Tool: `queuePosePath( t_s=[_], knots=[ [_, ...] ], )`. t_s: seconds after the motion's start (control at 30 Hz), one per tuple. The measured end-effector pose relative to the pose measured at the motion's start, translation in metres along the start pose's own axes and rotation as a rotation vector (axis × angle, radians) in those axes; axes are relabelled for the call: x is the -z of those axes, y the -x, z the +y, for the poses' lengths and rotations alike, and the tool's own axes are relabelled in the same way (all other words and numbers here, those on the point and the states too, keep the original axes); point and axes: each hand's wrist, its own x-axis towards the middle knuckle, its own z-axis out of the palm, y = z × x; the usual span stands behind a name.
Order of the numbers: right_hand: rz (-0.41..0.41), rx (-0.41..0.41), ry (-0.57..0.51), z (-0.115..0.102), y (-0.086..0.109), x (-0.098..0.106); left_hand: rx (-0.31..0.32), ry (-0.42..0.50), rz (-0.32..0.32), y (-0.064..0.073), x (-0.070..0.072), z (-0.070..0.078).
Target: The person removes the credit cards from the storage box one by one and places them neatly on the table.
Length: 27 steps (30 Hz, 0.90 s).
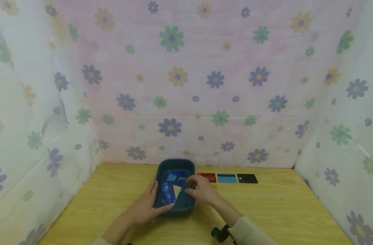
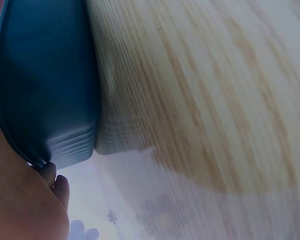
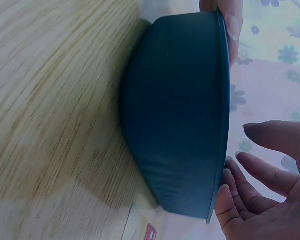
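A dark teal plastic bin (image 1: 186, 208) stands on the table, with several cards inside. Among these are a blue VIP card (image 1: 168, 195), a pale yellow card (image 1: 176, 190) and a light blue card (image 1: 172, 178). My left hand (image 1: 146, 204) grips the bin by its left side, thumb across the near rim. Over the right rim is my right hand (image 1: 203, 190), thumb and index finger apart with nothing seen between them. In the right wrist view, the other fingertips (image 3: 225, 190) of that hand lie against the rim.
A red VIP card (image 1: 206, 177), a striped blue card (image 1: 227, 178) and a black card (image 1: 247, 178) lie in a row right of the bin. The wooden table (image 1: 281, 207) ends at a flowered curtain (image 1: 192, 143), which also hangs along both sides.
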Motion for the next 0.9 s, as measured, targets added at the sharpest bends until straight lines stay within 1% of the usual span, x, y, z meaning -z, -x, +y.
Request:
queuePosePath(
  t_s=[0.27,0.4,0.57,0.7,0.8,0.9],
  knots=[
    [-0.034,0.035,-0.038,-0.015,-0.008,-0.013,-0.004,0.0,-0.004,0.0,-0.001,-0.001],
    [-0.038,0.016,-0.029,-0.019,-0.012,-0.024,-0.016,0.012,-0.002,0.0,0.0,-0.001],
    [-0.019,0.008,-0.008,-0.021,-0.021,-0.04,-0.027,0.006,0.003,0.001,0.002,-0.001],
    [-0.017,-0.039,0.008,-0.021,-0.029,-0.055,-0.043,0.005,0.007,0.0,0.002,-0.001],
    [-0.01,-0.108,0.03,-0.021,-0.032,-0.065,-0.053,0.006,0.009,0.0,0.001,-0.002],
    [0.015,-0.174,0.08,-0.021,-0.035,-0.073,-0.054,0.01,0.01,0.0,0.0,-0.003]
  ],
)
